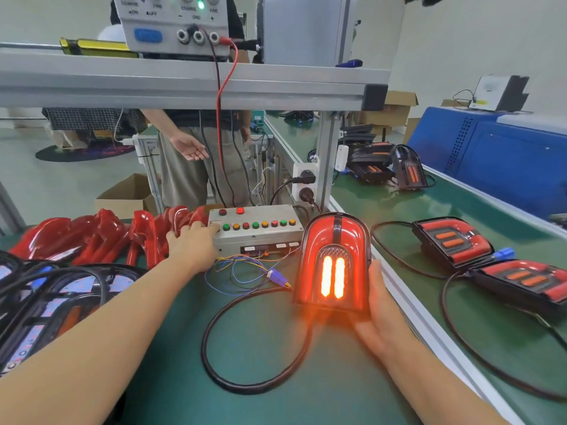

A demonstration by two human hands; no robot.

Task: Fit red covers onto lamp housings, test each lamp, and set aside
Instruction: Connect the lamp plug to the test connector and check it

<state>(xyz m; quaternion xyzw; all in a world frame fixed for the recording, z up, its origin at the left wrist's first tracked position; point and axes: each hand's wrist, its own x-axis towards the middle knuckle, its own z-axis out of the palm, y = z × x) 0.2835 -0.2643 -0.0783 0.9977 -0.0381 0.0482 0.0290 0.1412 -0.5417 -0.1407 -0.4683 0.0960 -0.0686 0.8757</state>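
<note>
An arched lamp with a red cover (334,240) stands upright on the green bench, two orange bars lit in its lower middle. My right hand (379,314) holds it from the right side and below, fingers behind the housing. Its black cable (214,320) loops across the mat to a blue connector (277,276) wired into the grey test box (260,237). My left hand (191,243) rests on the box's left end, fingers on its top by the row of coloured buttons. Several loose red covers (101,237) lie in a pile left of the box.
Uncovered housings with black cables (46,302) are heaped at the left edge. Two covered lamps (454,240) lie on the green conveyor at the right, more at its far end (409,167). A power supply (175,26) sits on the aluminium shelf overhead. Another person (196,154) stands behind the bench.
</note>
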